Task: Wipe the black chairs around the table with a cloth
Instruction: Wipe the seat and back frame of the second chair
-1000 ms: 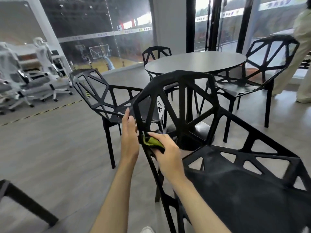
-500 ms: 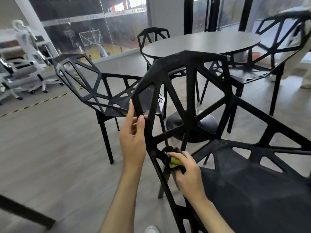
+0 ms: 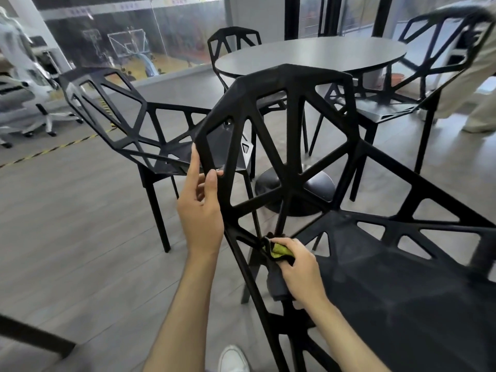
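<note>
A black lattice chair (image 3: 291,108) stands right in front of me, its backrest towards me and its seat at the lower right. My left hand (image 3: 200,210) holds the left edge of the backrest, thumb and fingers around the bar. My right hand (image 3: 298,267) grips a yellow-green and dark cloth (image 3: 277,251) and presses it against the lower left strut of the backrest, near the seat. Three more black chairs stand around the round grey table (image 3: 311,56): one at the left (image 3: 128,130), one behind (image 3: 233,41), one at the right (image 3: 418,76).
A person in light trousers (image 3: 480,103) stands at the far right beside the right chair. White office chairs (image 3: 24,95) stand at the far left by a glass wall. A dark bar (image 3: 32,336) crosses the lower left corner. My white shoe (image 3: 233,359) shows below.
My right hand has slid the cloth down the backrest's left strut, from mid-height to near the seat. My left hand has stayed on the backrest's left edge. My view has moved closer.
</note>
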